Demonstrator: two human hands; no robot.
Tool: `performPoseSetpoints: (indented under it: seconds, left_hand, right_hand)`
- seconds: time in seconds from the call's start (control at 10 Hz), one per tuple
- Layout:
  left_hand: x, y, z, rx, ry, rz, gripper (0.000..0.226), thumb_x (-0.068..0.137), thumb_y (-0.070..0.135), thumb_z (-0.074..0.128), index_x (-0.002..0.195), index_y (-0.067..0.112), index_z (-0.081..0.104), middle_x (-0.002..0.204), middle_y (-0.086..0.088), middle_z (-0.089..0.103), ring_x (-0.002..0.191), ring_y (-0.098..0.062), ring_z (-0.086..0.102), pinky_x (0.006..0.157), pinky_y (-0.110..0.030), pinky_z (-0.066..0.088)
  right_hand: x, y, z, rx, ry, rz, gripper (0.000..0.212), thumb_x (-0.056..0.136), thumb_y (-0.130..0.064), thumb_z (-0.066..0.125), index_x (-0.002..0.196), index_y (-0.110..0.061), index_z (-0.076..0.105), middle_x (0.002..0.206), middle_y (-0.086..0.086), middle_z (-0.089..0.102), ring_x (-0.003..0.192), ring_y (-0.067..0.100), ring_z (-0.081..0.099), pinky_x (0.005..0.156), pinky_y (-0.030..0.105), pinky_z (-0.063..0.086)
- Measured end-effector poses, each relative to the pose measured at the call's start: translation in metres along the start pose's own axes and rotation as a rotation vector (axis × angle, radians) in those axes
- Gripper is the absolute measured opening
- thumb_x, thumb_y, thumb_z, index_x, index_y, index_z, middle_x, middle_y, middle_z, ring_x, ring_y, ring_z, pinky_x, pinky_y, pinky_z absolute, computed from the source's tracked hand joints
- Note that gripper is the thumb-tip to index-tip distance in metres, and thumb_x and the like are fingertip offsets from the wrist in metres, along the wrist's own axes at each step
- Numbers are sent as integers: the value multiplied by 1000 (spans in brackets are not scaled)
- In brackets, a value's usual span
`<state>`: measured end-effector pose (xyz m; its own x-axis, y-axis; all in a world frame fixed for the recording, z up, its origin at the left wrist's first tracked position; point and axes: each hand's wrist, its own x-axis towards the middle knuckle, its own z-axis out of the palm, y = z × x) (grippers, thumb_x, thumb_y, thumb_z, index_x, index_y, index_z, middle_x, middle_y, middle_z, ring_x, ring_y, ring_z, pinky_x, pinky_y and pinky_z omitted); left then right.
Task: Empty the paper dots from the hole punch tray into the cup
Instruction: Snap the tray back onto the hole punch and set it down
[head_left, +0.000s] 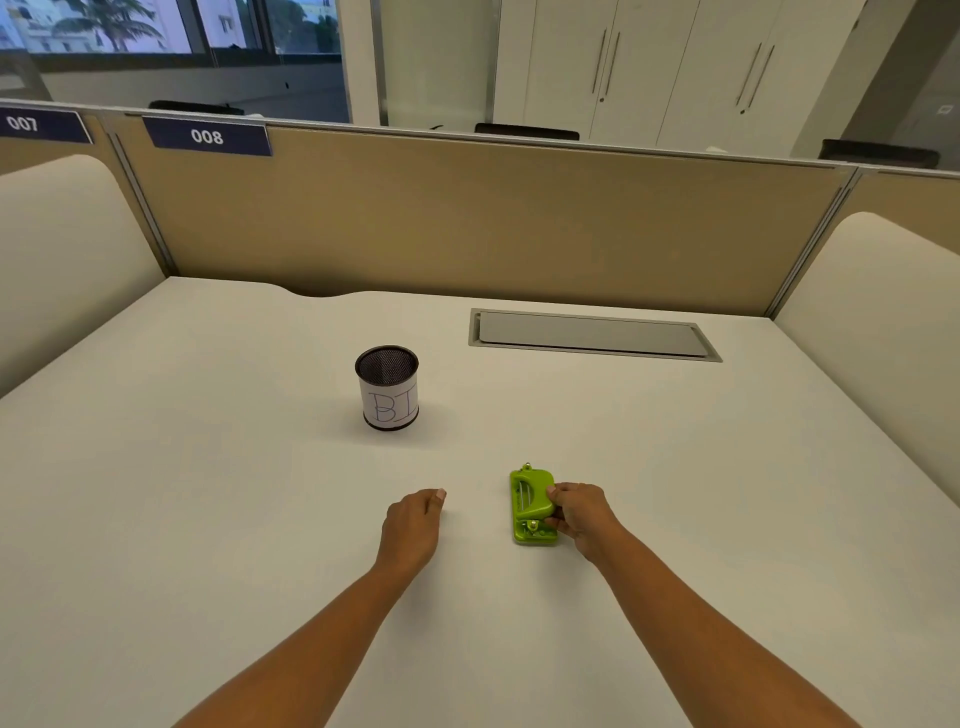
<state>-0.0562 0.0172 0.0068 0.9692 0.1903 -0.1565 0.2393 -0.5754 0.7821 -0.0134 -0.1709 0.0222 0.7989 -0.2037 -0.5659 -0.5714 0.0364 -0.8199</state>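
A green hole punch (529, 506) lies flat on the white desk, right of centre. My right hand (582, 514) grips its right side, fingers wrapped over the handle. A black mesh cup (387, 387) with a white paper label stands upright farther back and to the left. My left hand (413, 525) rests low over the desk left of the punch, fingers loosely curled, holding nothing. The punch's tray and any paper dots are hidden from me.
A grey cable flap (592, 335) is set into the desk at the back right. A tan partition (467, 218) closes the far edge, with cream side panels (62, 249) left and right. The white desk (208, 519) stretches wide around the objects.
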Motion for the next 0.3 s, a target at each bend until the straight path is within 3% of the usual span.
performPoseSetpoints:
  seconds: [0.1, 0.2, 0.3]
  left_hand:
    - [-1, 3, 0, 36, -14, 4, 38, 99, 28, 32, 61, 33, 27, 64, 12, 33, 81, -17, 38, 72, -25, 27]
    - [1, 0, -1, 93, -12, 32, 33, 99, 29, 31, 67, 27, 35, 67, 8, 41, 79, -17, 38, 71, -26, 29]
    - [1, 0, -2, 161, 12, 92, 28, 99, 29, 29, 78, 23, 47, 87, -4, 54, 82, -18, 46, 75, -28, 35]
  right_hand:
    - [0, 1, -2, -21, 4, -20, 34, 90, -5, 54, 121, 9, 53, 101, 18, 54, 87, 29, 54, 61, 26, 47]
    - [2, 3, -3, -102, 21, -54, 31, 88, -9, 57, 115, 7, 59, 103, 21, 62, 86, 31, 59, 74, 36, 53]
    - [-7, 2, 1, -307, 150, -152, 32, 90, -21, 54, 112, 1, 63, 116, 21, 65, 105, 34, 61, 92, 37, 48]
